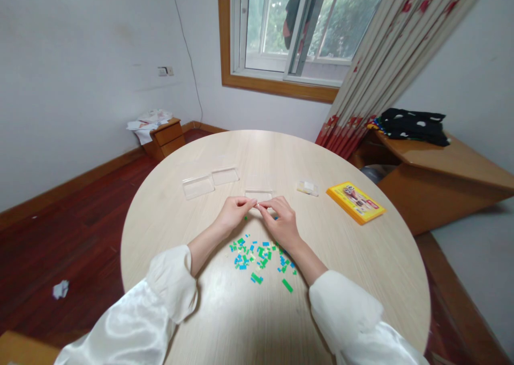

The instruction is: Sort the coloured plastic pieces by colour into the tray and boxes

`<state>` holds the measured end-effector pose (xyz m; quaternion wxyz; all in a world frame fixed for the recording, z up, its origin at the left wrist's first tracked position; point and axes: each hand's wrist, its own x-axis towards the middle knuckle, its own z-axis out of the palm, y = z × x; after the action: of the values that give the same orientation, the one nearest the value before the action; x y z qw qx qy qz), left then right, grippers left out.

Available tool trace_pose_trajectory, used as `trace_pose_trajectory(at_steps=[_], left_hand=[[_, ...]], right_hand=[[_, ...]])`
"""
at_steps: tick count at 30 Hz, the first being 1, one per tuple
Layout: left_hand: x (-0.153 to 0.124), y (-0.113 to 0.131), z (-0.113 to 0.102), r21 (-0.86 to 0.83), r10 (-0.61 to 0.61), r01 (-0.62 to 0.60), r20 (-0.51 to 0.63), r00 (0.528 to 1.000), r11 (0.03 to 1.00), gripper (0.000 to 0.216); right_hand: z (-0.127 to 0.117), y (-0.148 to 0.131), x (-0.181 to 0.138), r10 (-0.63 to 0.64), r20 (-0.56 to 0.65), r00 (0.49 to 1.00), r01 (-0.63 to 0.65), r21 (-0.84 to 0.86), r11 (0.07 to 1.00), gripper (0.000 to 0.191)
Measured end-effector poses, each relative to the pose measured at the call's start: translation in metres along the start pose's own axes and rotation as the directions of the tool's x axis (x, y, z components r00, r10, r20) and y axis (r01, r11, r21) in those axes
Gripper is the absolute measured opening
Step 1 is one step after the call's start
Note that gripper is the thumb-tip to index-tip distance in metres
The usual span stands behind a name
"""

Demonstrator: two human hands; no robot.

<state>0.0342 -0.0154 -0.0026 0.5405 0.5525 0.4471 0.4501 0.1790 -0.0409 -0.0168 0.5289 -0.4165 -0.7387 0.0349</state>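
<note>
My left hand (235, 213) and my right hand (281, 220) meet fingertip to fingertip above the middle of the round table. Both are closed in a pinch around a tiny whitish piece (257, 205), too small to name. Just behind the fingers lies a clear plastic tray (259, 194), partly covered by them. Between my forearms, a loose scatter of small green, blue and pale yellow building bricks (263, 253) spreads over the tabletop. One longer green brick (287, 285) lies at the near right of the scatter.
Two more clear trays (198, 187) lie at the back left of the table (257, 322). A small clear case with white contents (308, 188) and a yellow box (356, 202) are on the right. Beyond stand a curtain (385, 60) and a tilted wooden cabinet (445, 177).
</note>
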Motion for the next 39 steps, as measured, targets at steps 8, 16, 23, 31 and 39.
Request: trace_pose_trajectory(at_steps=[8,16,23,31,39], left_hand=[[0.008,-0.006,-0.005,-0.1,-0.078,0.064,-0.148,0.986,0.993,0.052],[0.008,-0.006,-0.004,-0.022,-0.054,0.052,-0.144,0.988,0.998,0.052],[0.004,-0.006,-0.003,0.191,0.044,-0.033,-0.053,0.998,0.981,0.046],[0.011,-0.009,-0.011,0.237,0.063,-0.051,-0.043,0.997,0.97,0.05],[0.01,-0.008,-0.011,0.307,0.011,-0.022,0.037,0.999,0.952,0.046]], right_hand=[[-0.002,0.037,-0.004,0.162,-0.04,0.986,-0.167,-0.166,0.972,0.026],[-0.004,0.057,-0.006,0.276,-0.008,0.961,-0.272,-0.192,0.943,0.038],[-0.017,0.045,0.001,0.313,0.034,0.949,-0.314,0.02,0.949,0.028],[-0.054,0.024,0.007,0.302,0.886,0.353,-0.678,0.019,0.735,0.025],[-0.051,0.027,0.007,0.267,0.916,0.301,-0.587,-0.042,0.808,0.027]])
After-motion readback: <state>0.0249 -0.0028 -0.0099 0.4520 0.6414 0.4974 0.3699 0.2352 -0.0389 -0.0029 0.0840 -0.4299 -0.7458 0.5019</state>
